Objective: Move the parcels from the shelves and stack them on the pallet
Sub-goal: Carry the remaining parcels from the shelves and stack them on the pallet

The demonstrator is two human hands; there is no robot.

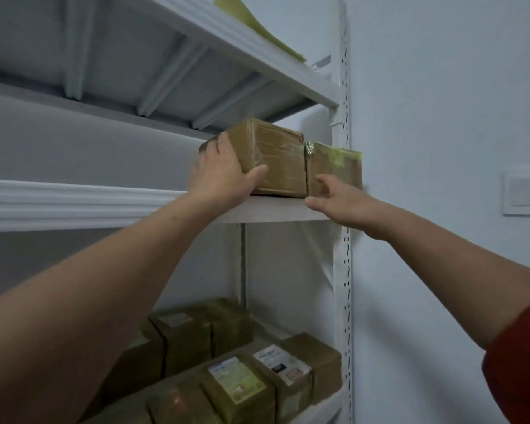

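A brown taped parcel (276, 157) sits on the middle shelf (276, 211) of a white rack. My left hand (224, 175) grips its left front corner, fingers over the top and thumb on the front face. Right beside it stands a smaller parcel (337, 162) with yellow-green tape, against the rack's right post. My right hand (340, 200) reaches toward that smaller parcel with fingers spread, just at its lower front edge; whether it touches is unclear. The pallet is out of view.
The lower shelf holds several brown parcels (239, 384), some with white labels. A yellow-green sheet (257, 29) lies on the top shelf. The perforated white post (344, 270) stands at the rack's right end, next to a bare wall with a switch plate (525, 191).
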